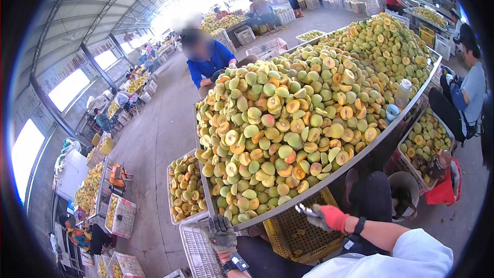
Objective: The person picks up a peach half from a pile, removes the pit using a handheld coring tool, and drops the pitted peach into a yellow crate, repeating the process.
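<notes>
A big heap of halved green-yellow peaches [288, 139] fills the metal-edged table [309, 191] in front of me. My left hand [222, 236], in a dirty grey glove, lies by the table's near left corner with its fingers stretched out and nothing visible in it. Below the table's front edge, my right hand [329, 218] in a red and grey glove is closed round a small shiny metal tool [304, 209]; its exact kind is too small to make out. Beneath that hand stands a yellow plastic crate [288, 244], and a white crate [198, 249] is beside my left hand.
A crate of peach halves [186, 188] stands at the table's left side, another fruit crate [426, 141] at its right. A bucket [404, 193] is near my right knee. A blue cup [392, 112] and bottle [404, 90] sit on the table. A person in blue [213, 57] works opposite.
</notes>
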The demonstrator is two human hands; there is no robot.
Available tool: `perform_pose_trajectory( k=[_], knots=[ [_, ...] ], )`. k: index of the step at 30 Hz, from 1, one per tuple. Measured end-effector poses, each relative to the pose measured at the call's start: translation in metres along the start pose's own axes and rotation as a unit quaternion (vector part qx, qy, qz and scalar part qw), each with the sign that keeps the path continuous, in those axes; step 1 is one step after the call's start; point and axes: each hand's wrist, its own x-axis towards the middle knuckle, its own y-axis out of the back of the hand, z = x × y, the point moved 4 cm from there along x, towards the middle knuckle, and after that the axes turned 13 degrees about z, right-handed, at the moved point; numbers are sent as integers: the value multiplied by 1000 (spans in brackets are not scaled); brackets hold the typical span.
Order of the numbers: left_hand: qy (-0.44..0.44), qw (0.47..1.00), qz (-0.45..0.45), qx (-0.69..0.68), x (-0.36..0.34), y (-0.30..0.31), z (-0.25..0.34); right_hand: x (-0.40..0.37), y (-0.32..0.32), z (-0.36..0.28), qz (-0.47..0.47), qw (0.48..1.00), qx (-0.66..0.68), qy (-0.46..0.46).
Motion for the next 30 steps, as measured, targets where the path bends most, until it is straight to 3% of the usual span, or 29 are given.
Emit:
perform_pose_trajectory(
  k=[2, 4, 7, 8, 9, 10, 12, 14, 16, 18, 20, 22, 24, 26, 27, 28, 30],
  knots=[
    [17, 999, -25, -21, 1, -2, 4, -24, -25, -59, 54, 979, 186, 60],
    [10, 999, -31, 39, 2, -2, 10, -10, -17, -98, 8, 968, 226, 112],
    [-34, 998, 24, 37, 2, 2, -9, -1, -11, -153, 32, 945, 104, 310],
    [-36, 998, 26, 35, 5, 6, -18, 6, -3, -156, 34, 946, 103, 307],
    [-221, 900, 8, 376, 7, 6, -20, -20, -7, -180, 184, 793, -213, 541],
    [-370, 657, -6, 657, 6, 2, -28, -38, -20, -187, 294, 483, -489, 665],
    [-366, 631, 30, 684, 14, 1, -41, -4, -5, -183, 286, 497, -509, 642],
    [-361, 603, 63, 709, 29, -4, -57, 4, -4, -180, 284, 435, -524, 675],
    [-349, 505, -41, 788, 51, -14, -84, 9, -3, -177, 281, 422, -546, 667],
    [-340, 408, -83, 844, 86, -28, -105, 13, 1, -176, 289, 451, -548, 642],
    [-338, 277, -103, 893, 123, -40, -137, 4, -1, -179, 279, 481, -559, 615],
    [-297, 264, -113, 911, 172, -49, -157, 0, -5, -184, 272, 505, -569, 589],
    [-262, 387, -73, 881, 230, -60, -154, -1, -6, -186, 270, 502, -579, 583],
    [-381, -147, -186, 894, 269, -59, -185, -1, -7, -187, 279, 491, -579, 588],
    [-338, 92, -141, 926, 297, -67, -168, -1, -7, -187, 279, 496, -574, 589],
    [-391, -280, -154, 863, 297, -57, -200, 0, -6, -187, 280, 501, -568, 590],
    [-359, -291, -107, 880, 316, -41, -224, 2, -6, -187, 282, 500, -569, 589]
  ],
)
